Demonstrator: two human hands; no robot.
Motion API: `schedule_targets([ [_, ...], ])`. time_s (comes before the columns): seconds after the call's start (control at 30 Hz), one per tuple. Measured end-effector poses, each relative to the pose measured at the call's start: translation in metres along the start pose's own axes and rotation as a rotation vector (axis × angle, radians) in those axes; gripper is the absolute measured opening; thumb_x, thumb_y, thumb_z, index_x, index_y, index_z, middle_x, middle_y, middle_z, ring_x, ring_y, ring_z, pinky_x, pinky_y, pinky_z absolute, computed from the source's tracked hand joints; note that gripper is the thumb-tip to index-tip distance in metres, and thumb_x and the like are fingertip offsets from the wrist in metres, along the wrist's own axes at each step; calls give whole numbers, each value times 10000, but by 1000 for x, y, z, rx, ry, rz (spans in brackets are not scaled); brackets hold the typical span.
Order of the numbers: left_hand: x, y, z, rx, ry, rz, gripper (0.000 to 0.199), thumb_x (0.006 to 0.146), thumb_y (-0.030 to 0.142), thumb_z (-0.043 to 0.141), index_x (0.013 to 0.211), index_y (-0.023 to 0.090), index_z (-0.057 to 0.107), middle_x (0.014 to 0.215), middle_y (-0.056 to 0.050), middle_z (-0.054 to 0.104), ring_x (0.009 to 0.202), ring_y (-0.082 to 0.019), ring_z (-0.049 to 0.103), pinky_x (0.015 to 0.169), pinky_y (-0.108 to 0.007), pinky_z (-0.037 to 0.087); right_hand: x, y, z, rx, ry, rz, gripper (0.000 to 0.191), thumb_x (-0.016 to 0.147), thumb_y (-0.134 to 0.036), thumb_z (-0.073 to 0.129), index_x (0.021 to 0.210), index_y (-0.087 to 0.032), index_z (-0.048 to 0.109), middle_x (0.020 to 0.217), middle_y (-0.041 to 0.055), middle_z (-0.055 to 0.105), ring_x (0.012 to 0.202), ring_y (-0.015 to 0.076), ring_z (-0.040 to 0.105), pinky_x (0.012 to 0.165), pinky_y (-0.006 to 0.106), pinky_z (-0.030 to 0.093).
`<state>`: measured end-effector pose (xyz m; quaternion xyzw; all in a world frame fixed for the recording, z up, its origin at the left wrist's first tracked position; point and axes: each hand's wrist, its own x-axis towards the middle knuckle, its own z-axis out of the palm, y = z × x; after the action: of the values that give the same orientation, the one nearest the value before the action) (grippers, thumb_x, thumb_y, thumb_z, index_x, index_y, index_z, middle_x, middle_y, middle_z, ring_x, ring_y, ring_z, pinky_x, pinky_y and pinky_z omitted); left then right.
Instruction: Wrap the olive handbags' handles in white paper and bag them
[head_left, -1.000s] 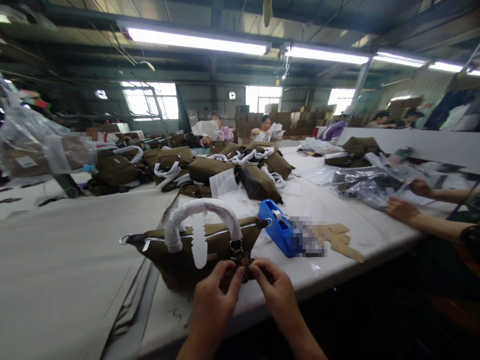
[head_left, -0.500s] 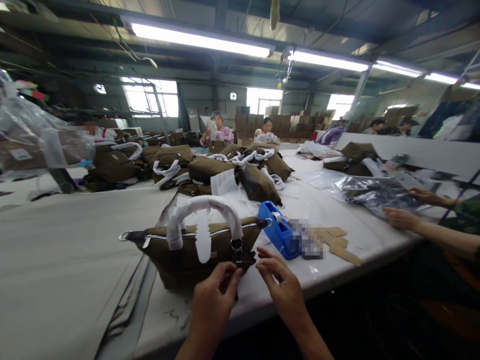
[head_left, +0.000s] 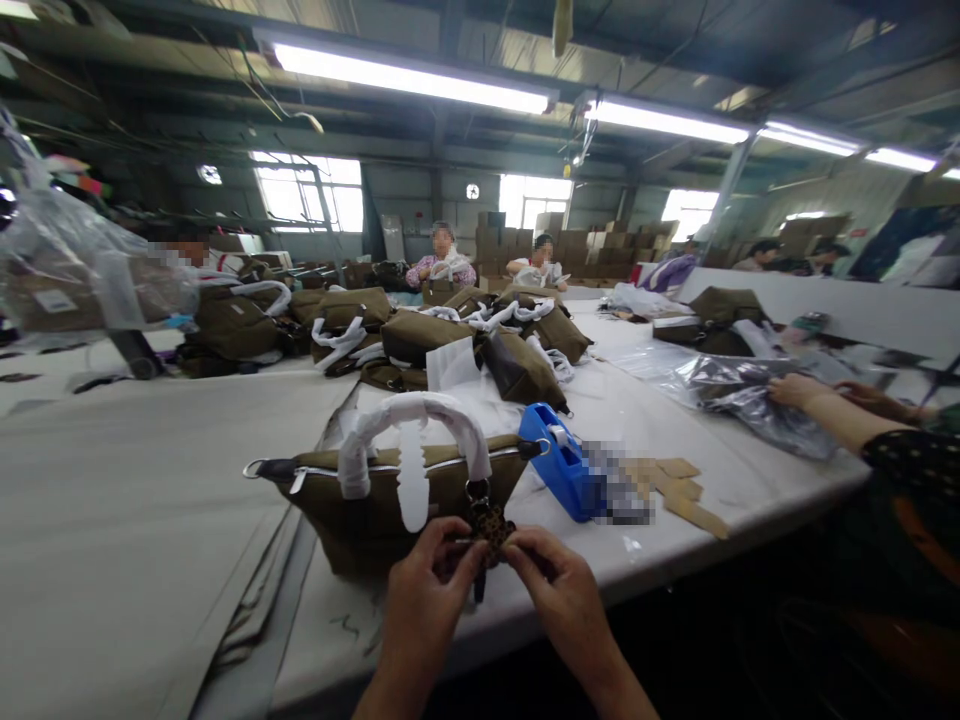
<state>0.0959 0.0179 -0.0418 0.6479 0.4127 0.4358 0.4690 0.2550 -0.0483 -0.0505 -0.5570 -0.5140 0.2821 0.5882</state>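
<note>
An olive-brown handbag [head_left: 322, 520] stands upright on the table, its handles [head_left: 409, 405] wrapped in white material. A white plastic strip [head_left: 412, 480] hangs from the handle over the front. Below the right end of the handle, a dark, patterned bag charm [head_left: 491, 525] hangs from a ring. My left hand [head_left: 435, 580] pinches the charm's left side between thumb and fingers. From the other side, my right hand [head_left: 551, 580] is closed on the charm's right edge. The charm's exact shape is partly hidden by my fingertips.
A blue tape dispenser [head_left: 559, 465] sits right of the bag, with tan card pieces [head_left: 686, 490] beyond it. Several similar handbags [head_left: 424, 340] are piled behind. At right, a co-worker's hands [head_left: 802, 392] handle clear plastic [head_left: 780, 415]. Stacked sheets [head_left: 255, 590] lie at left.
My right hand has moved left and closed on the charm, whose patterned face now shows. The co-worker's hands at right have shifted over the plastic.
</note>
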Motion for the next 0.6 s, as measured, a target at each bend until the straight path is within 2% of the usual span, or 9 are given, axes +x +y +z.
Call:
schedule_targets([
  [0.17, 2, 1, -1, -30, 1, -3, 234, 796, 418, 752, 911, 228, 677, 841, -9, 786, 831, -222, 777, 730, -236, 610, 3, 3, -12, -86, 205, -21, 225, 911, -436, 650, 903, -238, 756, 1135, 69, 725, 1071, 225, 670, 894, 282, 548],
  [0.37, 2, 5, -1, 21, 7, 0, 230, 801, 433, 729, 891, 223, 693, 824, -10, 776, 816, -219, 767, 729, -240, 597, 10, 9, -33, -230, 328, -49, 257, 909, -470, 637, 922, -245, 760, 1053, 65, 754, 998, 237, 696, 879, 335, 562],
  [0.6, -1, 13, -1, 48, 18, -23, 229, 800, 436, 716, 884, 225, 691, 836, -10, 774, 840, -222, 758, 749, -254, 593, 16, 13, -34, -365, 334, -168, 248, 960, -415, 594, 954, -235, 764, 1070, 91, 752, 1001, 260, 704, 939, 401, 544],
])
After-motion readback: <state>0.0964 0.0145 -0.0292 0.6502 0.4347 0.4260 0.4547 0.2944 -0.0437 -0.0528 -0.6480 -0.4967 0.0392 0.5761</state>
